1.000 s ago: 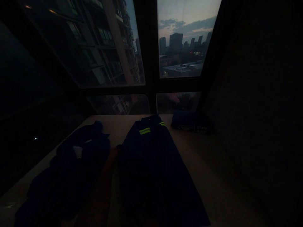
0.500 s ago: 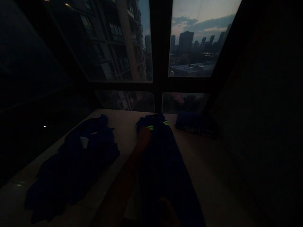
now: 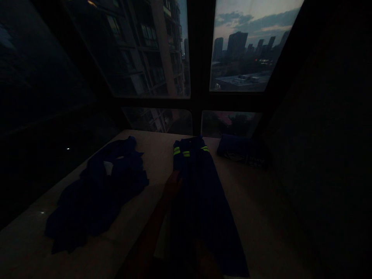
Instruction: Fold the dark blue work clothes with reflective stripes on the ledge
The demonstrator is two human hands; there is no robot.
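Observation:
A long dark blue garment [image 3: 200, 197] with yellow-green strips near its far end lies lengthwise in front of me. My left hand [image 3: 173, 183] touches its left edge, below the strips; in the gloom its fingers are too dim to tell open from closed. Low in the view, my right hand [image 3: 205, 252] is a faint shape over the garment's near part, its fingers lost in the dark. To the left lies a crumpled heap of dark blue clothing [image 3: 99, 197] with a small pale patch on it.
A folded dark blue bundle [image 3: 242, 151] with pale lettering sits at the back right. The pale surface [image 3: 158, 151] beneath everything ends at dark-framed windows [image 3: 196, 102]. A dark wall [image 3: 325, 147] stands on the right. Light is very low.
My left hand has drawn back toward me along the garment's left edge, uncovering the strips at the far end. The view has shifted slightly, and my right hand remains low over the garment.

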